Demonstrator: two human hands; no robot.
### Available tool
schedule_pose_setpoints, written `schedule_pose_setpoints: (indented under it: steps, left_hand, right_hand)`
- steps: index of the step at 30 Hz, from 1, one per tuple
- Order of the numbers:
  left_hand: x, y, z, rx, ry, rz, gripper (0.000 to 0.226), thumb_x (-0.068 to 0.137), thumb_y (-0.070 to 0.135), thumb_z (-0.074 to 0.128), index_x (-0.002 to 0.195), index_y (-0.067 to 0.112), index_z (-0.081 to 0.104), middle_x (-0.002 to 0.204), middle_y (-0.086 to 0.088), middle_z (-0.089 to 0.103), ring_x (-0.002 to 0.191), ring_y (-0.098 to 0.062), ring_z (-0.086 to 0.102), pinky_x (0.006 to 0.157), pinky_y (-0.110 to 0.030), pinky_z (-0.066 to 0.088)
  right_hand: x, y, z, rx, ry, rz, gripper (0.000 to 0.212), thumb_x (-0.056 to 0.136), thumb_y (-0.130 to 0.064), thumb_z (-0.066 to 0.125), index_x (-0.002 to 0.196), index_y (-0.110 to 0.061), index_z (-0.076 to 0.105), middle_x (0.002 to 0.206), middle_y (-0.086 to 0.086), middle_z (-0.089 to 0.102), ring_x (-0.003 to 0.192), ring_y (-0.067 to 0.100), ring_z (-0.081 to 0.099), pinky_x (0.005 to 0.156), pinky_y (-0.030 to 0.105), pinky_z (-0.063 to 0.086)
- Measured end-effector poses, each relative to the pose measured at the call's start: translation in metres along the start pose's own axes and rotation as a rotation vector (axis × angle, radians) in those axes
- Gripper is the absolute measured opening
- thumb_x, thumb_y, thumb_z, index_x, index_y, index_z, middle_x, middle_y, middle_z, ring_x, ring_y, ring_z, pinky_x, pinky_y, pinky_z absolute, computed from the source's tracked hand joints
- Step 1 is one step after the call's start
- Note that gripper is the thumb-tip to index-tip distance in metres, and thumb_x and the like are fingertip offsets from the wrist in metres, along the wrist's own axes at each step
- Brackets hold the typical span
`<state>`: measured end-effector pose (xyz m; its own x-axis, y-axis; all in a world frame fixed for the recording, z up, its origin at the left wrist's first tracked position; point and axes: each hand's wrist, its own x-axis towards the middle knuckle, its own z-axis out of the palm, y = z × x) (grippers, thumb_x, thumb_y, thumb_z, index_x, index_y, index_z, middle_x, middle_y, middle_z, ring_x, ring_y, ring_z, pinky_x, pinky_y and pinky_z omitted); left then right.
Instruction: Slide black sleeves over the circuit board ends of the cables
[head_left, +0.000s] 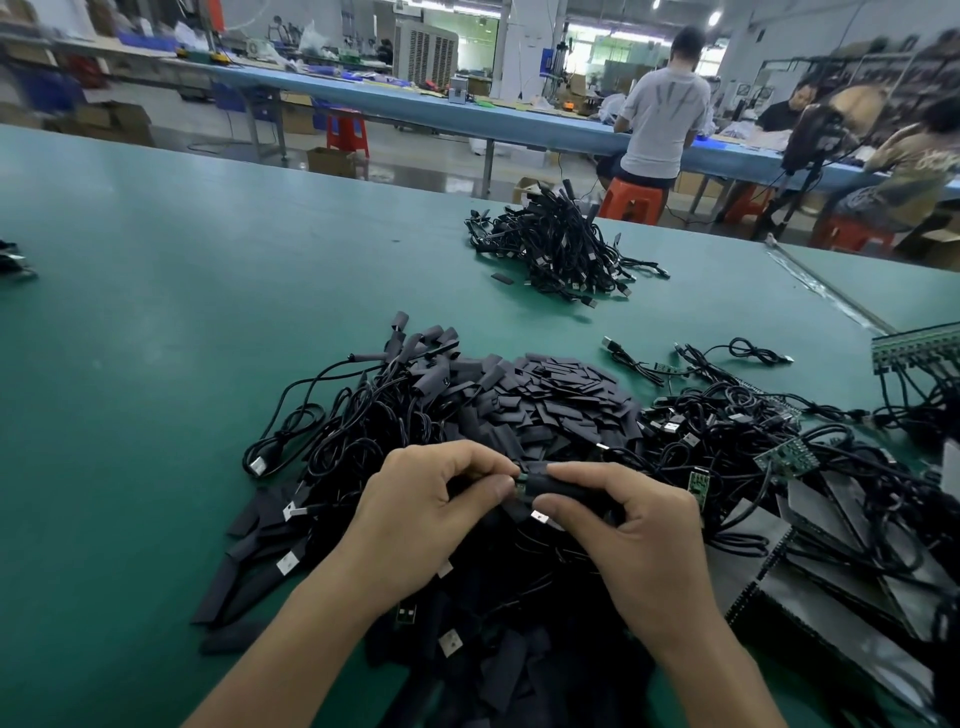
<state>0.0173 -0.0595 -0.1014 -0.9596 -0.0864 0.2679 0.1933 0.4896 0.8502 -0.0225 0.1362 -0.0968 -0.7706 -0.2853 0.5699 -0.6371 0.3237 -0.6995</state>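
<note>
Right hand (639, 535) pinches a black sleeve (563, 487) between thumb and forefinger. Left hand (431, 514) pinches the cable's board end (521, 481) at the sleeve's left opening. Both sit above the loose sleeve pile (561, 395) and tangled cables (353, 441) on the green table (156, 312).

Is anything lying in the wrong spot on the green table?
Yes, one small thing. A single black sleeve lies alone on the green table, next to the far pile of cables and well apart from the big heap of sleeves. Nothing looks broken or spilled.
</note>
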Motion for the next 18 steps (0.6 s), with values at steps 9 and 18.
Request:
schedule_pose_setpoints:
  steps: [9, 18]
  left_hand:
    - [-0.0003, 0.0008, 0.0051, 0.053, 0.065, 0.001, 0.009, 0.091, 0.03, 0.07, 0.094, 0.038, 0.073, 0.085, 0.023, 0.072, 0.08, -0.002, 0.07, 0.076, -0.038, 0.058]
    - [-0.0012, 0.0015, 0.0034, 0.052, 0.014, -0.017, 0.012, 0.094, 0.028, 0.066, 0.099, 0.036, 0.074, 0.087, 0.021, 0.074, 0.082, -0.006, 0.071, 0.079, -0.04, 0.058]
  right_hand:
    - [-0.0019, 0.0022, -0.0002, -0.116, -0.009, -0.053, 0.029, 0.072, -0.028, 0.08, 0.1, -0.021, 0.078, 0.089, -0.019, 0.072, 0.084, -0.006, 0.067, 0.075, 0.01, 0.05]
    - [-0.0041, 0.0054, 0.0023, -0.141, 0.006, -0.079, 0.027, 0.076, -0.029, 0.078, 0.101, -0.019, 0.077, 0.091, -0.016, 0.073, 0.088, -0.007, 0.067, 0.078, 0.009, 0.05]
